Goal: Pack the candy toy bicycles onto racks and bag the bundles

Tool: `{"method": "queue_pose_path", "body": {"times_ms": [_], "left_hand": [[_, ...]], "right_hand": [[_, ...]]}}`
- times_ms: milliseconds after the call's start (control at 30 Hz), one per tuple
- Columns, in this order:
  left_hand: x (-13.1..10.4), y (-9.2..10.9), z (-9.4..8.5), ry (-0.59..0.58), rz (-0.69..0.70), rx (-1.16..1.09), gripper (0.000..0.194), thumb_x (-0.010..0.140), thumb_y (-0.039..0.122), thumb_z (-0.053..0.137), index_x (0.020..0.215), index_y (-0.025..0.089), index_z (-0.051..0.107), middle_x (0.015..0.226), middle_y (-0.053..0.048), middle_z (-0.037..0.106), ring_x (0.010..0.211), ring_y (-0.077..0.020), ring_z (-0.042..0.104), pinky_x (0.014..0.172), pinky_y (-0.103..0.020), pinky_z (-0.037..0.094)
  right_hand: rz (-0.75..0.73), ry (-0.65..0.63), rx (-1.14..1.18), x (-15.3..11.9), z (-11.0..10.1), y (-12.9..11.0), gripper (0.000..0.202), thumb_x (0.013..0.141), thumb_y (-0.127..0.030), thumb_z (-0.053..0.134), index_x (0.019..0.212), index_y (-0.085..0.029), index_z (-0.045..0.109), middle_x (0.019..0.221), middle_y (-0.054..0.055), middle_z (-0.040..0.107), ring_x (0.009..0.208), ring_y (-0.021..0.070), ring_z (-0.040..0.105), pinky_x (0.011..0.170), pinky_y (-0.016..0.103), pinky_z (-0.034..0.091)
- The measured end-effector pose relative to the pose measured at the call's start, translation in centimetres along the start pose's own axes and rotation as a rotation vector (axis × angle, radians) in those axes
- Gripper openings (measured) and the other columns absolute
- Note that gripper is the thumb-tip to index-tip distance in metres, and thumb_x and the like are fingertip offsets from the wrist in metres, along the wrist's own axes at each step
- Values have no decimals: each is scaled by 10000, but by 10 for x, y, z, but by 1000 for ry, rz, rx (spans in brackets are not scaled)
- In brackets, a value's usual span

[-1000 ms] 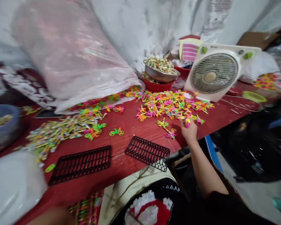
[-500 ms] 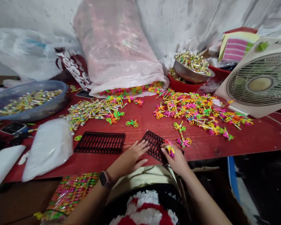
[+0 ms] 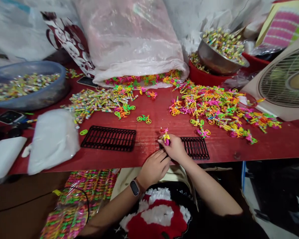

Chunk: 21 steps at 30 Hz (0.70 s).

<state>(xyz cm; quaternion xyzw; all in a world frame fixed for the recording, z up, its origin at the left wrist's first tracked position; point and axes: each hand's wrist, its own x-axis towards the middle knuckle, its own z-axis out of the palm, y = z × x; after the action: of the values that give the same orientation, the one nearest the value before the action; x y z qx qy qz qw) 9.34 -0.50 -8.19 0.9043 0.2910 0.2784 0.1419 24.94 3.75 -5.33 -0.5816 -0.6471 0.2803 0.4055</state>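
My right hand pinches a small pink and yellow toy bicycle above the left end of a black plastic grid tray. The wrist and palm cover part of that tray. Close against it, my left hand has its fingers bent and pressed together at the tray's near left edge. Its fingertips are partly hidden, so what they grip cannot be made out. A second black grid tray lies flat to the left. A single green and orange toy bicycle stands apart behind the trays.
Colourful toy bicycles are heaped at the right, before a fan. Short patterned tubes lie left of centre. A large pinkish sack stands behind. At the left are a blue basin and a white plastic packet.
The right-hand tray has turned nearly parallel to the table edge and shifted right. My left hand has moved right from lying spread to meeting my right hand. The camera view has tilted down.
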Motion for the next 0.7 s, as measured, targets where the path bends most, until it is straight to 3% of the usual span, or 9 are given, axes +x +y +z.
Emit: {"method": "queue_pose_path", "body": {"times_ms": [167, 333, 500, 567, 633, 667, 700], "left_hand": [[1, 0, -2, 23, 1, -17, 216, 991, 163, 561, 1149, 173, 707, 1255, -107, 716, 1222, -256, 638, 1116, -441, 546], [3, 0, -1, 24, -18, -19, 179, 990, 172, 543, 941, 178, 716, 969, -96, 724, 1004, -253, 671, 946, -438, 602], [2, -1, -1, 8, -20, -42, 190, 996, 170, 536, 970, 173, 724, 991, -100, 735, 1004, -248, 677, 957, -443, 600], [3, 0, -2, 5, -22, -49, 190, 998, 177, 548, 1050, 174, 731, 1066, -104, 745, 1069, -257, 676, 985, -459, 590], [2, 2, -6, 25, -37, -84, 232, 1001, 179, 562, 1168, 181, 723, 1179, -105, 743, 1161, -266, 661, 1037, -471, 570], [1, 3, -8, 45, -46, -119, 257, 1002, 178, 570, 1212, 187, 716, 1226, -103, 737, 1195, -264, 652, 1063, -469, 558], [0, 4, -11, 69, -51, -166, 270, 1002, 176, 577, 1234, 196, 714, 1256, -99, 731, 1215, -258, 647, 1081, -459, 549]], "right_hand": [[-9, 60, -14, -1, -5, 5, 144, 973, -365, 665, 966, -244, 743, 1000, 72, 797, 948, 254, 743, 906, 391, 559], [-24, -45, -294, -1, 0, 1, 129, 990, -269, 607, 910, -219, 696, 935, 115, 749, 890, 276, 701, 829, 381, 531], [-21, -119, -396, 1, 5, -5, 71, 937, -164, 632, 893, -197, 676, 890, 100, 716, 840, 248, 670, 790, 344, 518], [-45, -209, -302, 3, -10, -6, 99, 914, -131, 634, 943, -189, 709, 914, 83, 737, 841, 227, 678, 790, 328, 527], [-66, -247, -194, 6, -39, -4, 234, 902, -111, 613, 1079, -199, 738, 977, 61, 765, 862, 207, 698, 803, 314, 543], [-58, -203, -173, 9, -58, 0, 323, 899, -107, 596, 1175, -208, 732, 1030, 57, 774, 888, 202, 709, 824, 315, 551], [-24, -73, -208, 12, -79, 5, 373, 901, -102, 568, 1227, -198, 723, 1061, 68, 776, 908, 208, 714, 843, 325, 557]]}}
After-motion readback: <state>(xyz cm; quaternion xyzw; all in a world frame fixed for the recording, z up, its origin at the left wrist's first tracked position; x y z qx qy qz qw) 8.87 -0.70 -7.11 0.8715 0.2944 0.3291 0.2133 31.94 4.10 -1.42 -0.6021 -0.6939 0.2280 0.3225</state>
